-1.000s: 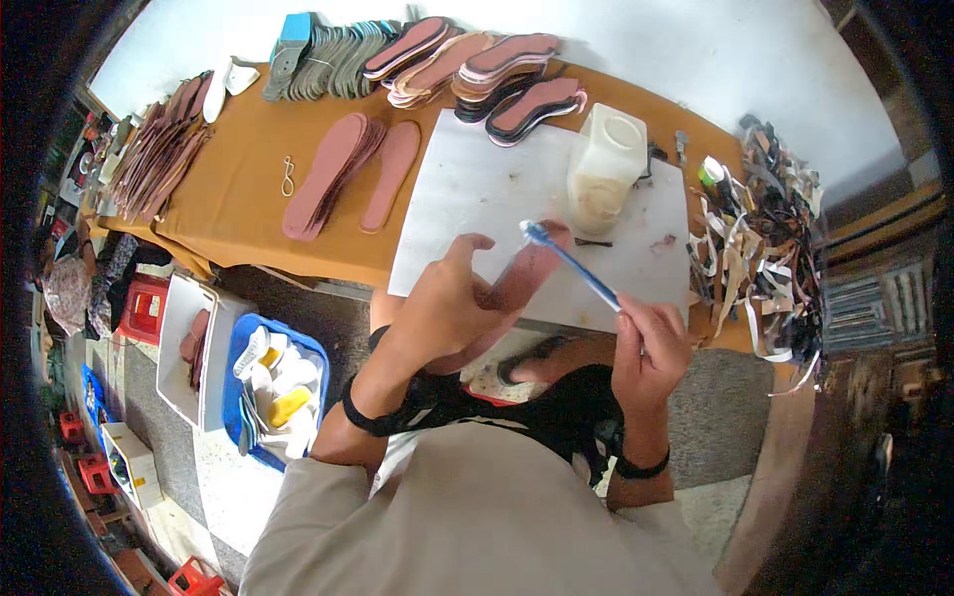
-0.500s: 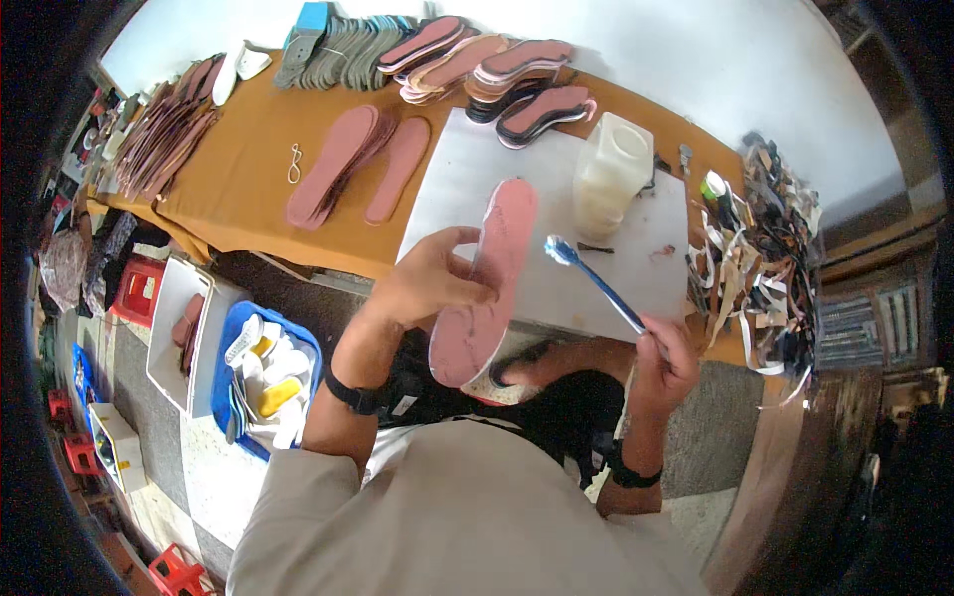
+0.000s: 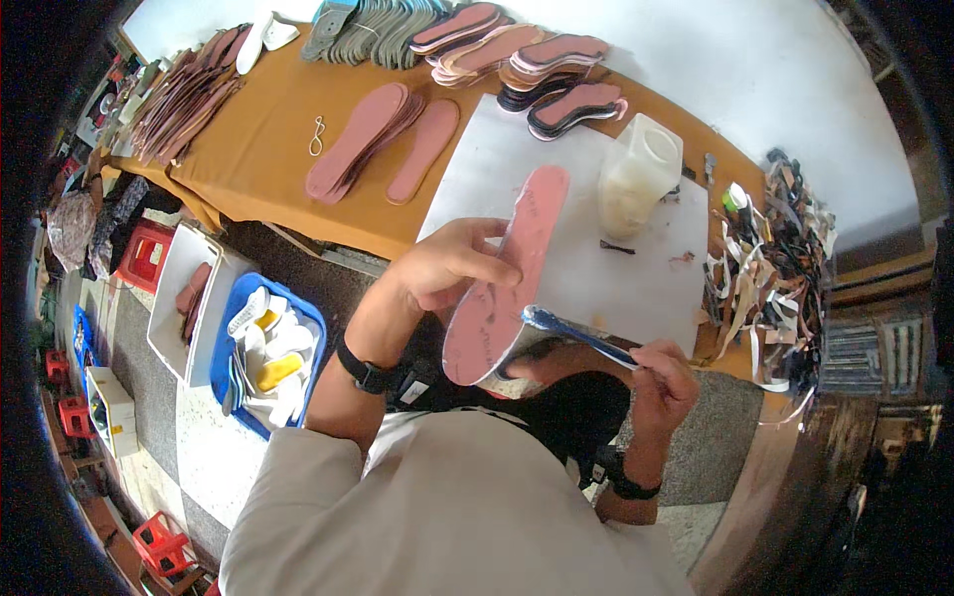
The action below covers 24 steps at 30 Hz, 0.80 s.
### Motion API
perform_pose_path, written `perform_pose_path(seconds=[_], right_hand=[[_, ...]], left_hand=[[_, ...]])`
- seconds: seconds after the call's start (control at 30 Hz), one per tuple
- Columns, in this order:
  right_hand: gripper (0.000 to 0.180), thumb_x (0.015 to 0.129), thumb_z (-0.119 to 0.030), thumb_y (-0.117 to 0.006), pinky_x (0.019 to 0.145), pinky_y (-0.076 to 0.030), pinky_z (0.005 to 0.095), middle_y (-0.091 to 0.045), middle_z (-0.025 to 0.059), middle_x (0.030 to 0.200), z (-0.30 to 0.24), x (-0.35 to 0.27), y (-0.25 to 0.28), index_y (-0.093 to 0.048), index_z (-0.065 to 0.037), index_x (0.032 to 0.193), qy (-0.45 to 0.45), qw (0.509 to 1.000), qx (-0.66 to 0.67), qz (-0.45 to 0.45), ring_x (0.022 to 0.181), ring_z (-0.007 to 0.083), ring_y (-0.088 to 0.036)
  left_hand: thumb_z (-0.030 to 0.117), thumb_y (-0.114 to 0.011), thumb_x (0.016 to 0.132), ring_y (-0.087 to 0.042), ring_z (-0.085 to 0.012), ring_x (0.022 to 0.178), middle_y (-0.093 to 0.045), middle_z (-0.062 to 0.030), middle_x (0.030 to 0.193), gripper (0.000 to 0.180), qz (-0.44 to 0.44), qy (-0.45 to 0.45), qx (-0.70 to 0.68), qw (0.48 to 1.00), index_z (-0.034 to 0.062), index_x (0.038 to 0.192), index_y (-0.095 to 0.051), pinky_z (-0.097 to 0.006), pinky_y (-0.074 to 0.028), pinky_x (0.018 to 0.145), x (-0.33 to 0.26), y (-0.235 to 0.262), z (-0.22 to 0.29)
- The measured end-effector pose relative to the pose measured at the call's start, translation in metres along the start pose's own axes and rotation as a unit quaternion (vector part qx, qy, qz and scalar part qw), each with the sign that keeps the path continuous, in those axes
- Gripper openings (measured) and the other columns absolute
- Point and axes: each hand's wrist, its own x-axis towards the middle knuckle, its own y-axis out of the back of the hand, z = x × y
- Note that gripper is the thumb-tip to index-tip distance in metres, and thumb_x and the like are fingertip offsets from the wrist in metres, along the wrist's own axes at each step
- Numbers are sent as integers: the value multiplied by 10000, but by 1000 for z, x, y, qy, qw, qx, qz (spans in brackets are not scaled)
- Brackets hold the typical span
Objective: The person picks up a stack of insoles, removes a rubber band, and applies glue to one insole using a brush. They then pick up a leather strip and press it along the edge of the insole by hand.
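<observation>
A pink insole [image 3: 487,323] with dark pen marks is pinched in my left hand [image 3: 452,263], thumb across its face. It is held tilted above my lap, its narrow end over the white board [image 3: 467,169]. My right hand [image 3: 664,385] grips a blue toothbrush [image 3: 586,343] by the handle's end. The brush head, with whitish paste on it, is at the insole's right edge near the wide end; whether they touch is hard to tell. A cloudy plastic container [image 3: 639,174] with cream-coloured contents lies on the board beyond the brush.
Pink insoles [image 3: 363,139] lie on the brown-covered table [image 3: 253,139], with more stacks [image 3: 487,55] along the wall. Strap scraps [image 3: 765,268] heap up at the right. At lower left, a blue basket [image 3: 316,363] holds white and yellow pieces beside a white bin [image 3: 169,328].
My right hand has brought the toothbrush down and left to the insole's edge. The insole stays in my left hand. The whole view has shifted slightly.
</observation>
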Motion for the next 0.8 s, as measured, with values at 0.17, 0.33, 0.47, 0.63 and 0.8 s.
perform_pose_path(seconds=[0.17, 0.33, 0.47, 0.63, 0.8], right_hand=[[140, 832, -85, -750, 659, -498, 319, -700, 107, 825, 0, 3, -3, -757, -23, 958, -36, 999, -33, -10, 754, 228, -644], [142, 848, -67, -728, 681, -473, 321, -683, 91, 810, 9, 5, -4, -749, -14, 978, -34, 997, -60, 32, 760, 210, -609], [135, 861, -60, -708, 684, -455, 308, -668, 95, 810, 21, 11, -5, -744, -3, 978, -34, 996, -40, 69, 750, 204, -589], [151, 876, -49, -685, 677, -428, 274, -631, 74, 863, 32, 15, -7, -732, 14, 1006, -91, 990, -22, 103, 757, 161, -561], [156, 884, -47, -683, 696, -432, 265, -611, 59, 866, 38, 18, -6, -728, 15, 1020, -100, 989, -9, 111, 783, 142, -560]], left_hand=[[63, -829, 722, -669, -134, 720, -723, -79, 985, 633, -23, 10, -48, 999, -33, 1286, -557, -248, -534, 604, 4, 5, -9], [20, -813, 732, -697, -181, 843, -715, -126, 1061, 700, -72, 31, -80, 994, -81, 1350, -500, -311, -567, 746, 4, -2, -8], [15, -839, 708, -686, -114, 725, -734, -100, 1005, 774, -78, 32, -39, 996, -59, 1391, -483, -220, -515, 562, -2, -11, -3], [-18, -817, 722, -707, -180, 873, -714, -157, 1043, 814, -93, 45, -20, 994, -106, 1427, -420, -297, -575, 761, -7, -13, -6], [-61, -861, 667, -724, -190, 883, -735, -131, 1068, 910, -114, 35, -18, 993, -53, 1458, -414, -300, -581, 804, -7, -15, -15]])
